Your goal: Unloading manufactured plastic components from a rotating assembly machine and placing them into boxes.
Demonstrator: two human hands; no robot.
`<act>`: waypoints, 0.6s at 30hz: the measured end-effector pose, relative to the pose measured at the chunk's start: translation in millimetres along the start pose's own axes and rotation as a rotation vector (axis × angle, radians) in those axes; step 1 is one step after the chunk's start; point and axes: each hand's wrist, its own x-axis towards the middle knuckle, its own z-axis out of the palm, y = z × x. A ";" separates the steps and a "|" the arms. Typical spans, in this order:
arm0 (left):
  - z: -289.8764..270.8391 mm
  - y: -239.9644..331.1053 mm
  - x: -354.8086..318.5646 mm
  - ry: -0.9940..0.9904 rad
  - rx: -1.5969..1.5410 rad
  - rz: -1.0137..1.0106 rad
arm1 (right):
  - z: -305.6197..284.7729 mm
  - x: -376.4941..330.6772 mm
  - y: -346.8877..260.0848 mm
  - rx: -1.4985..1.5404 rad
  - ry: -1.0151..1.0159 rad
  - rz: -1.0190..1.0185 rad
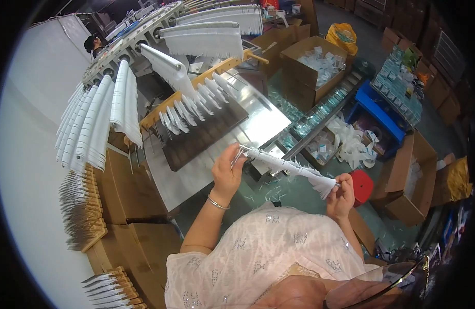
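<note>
Between my hands stretches a thin metal rod wrapped in white fringed material (286, 166), sloping down to the right. My left hand (228, 170) pinches its left end, where thin bare metal shows at the fingers. The right end is gripped by my right hand (341, 195), with a loose white flap (322, 186) hanging beside it. Beyond my left hand, a wooden bar (196, 81) carries a row of white feathery strips (188, 110) above a dark tray (206, 135).
A machine (129, 46) at the far left bears several white rolls (90, 121). Open cartons (294, 67) stand at the far right, near a blue crate (376, 116) and a red stool (361, 186). Boards with spikes (82, 208) line the left. Another person (93, 45) is behind the machine.
</note>
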 end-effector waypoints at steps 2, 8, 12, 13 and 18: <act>0.7 2.6 -0.8 -0.128 -0.260 -0.154 | 1.2 -2.6 5.2 0.043 0.013 0.029; 4.8 27.2 4.4 0.052 -0.560 -0.273 | -9.6 2.1 13.4 0.179 0.017 0.044; -8.3 18.4 10.5 0.094 -0.991 -0.638 | -8.9 3.3 3.6 0.134 0.057 -0.021; -10.0 14.1 12.8 0.100 -0.987 -0.640 | -11.6 3.5 1.9 0.098 0.010 -0.023; -6.7 10.8 21.7 -0.046 -0.955 -0.818 | -14.7 -2.1 6.5 0.006 -0.039 -0.009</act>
